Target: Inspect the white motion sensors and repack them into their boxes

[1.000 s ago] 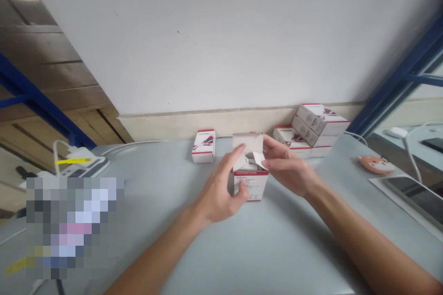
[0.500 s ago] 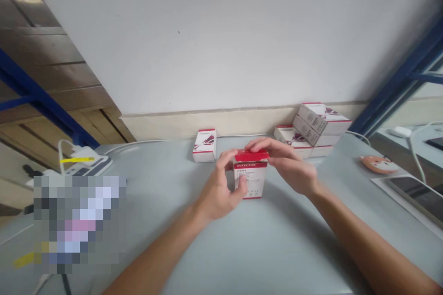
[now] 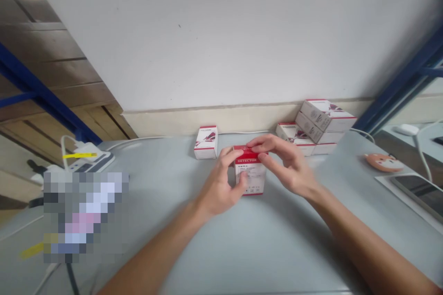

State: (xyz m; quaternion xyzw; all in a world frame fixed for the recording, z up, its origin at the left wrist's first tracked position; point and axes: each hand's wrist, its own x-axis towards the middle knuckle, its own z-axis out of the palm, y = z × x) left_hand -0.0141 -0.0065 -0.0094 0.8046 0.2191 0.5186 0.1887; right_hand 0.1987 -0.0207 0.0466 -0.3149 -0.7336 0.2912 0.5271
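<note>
A small white carton with a red top and the printed word DETECTOR (image 3: 249,178) stands on the grey table (image 3: 277,249), its lid closed. My left hand (image 3: 220,184) grips the carton's left side, with the thumb across its front. My right hand (image 3: 285,163) reaches in from the right, its fingertips pressing on the red top. Both hands hide part of the carton.
A matching carton (image 3: 206,143) stands at the back of the table, and more cartons (image 3: 320,122) are stacked at the back right against the wall. An orange fox-faced object (image 3: 384,162) and a tablet (image 3: 420,193) lie to the right. White cables and a pixelated patch (image 3: 85,216) are at the left.
The carton's top flaps, open a second ago, are now closed under a red lid. My right hand has shifted onto the top, and the view has drifted slightly.
</note>
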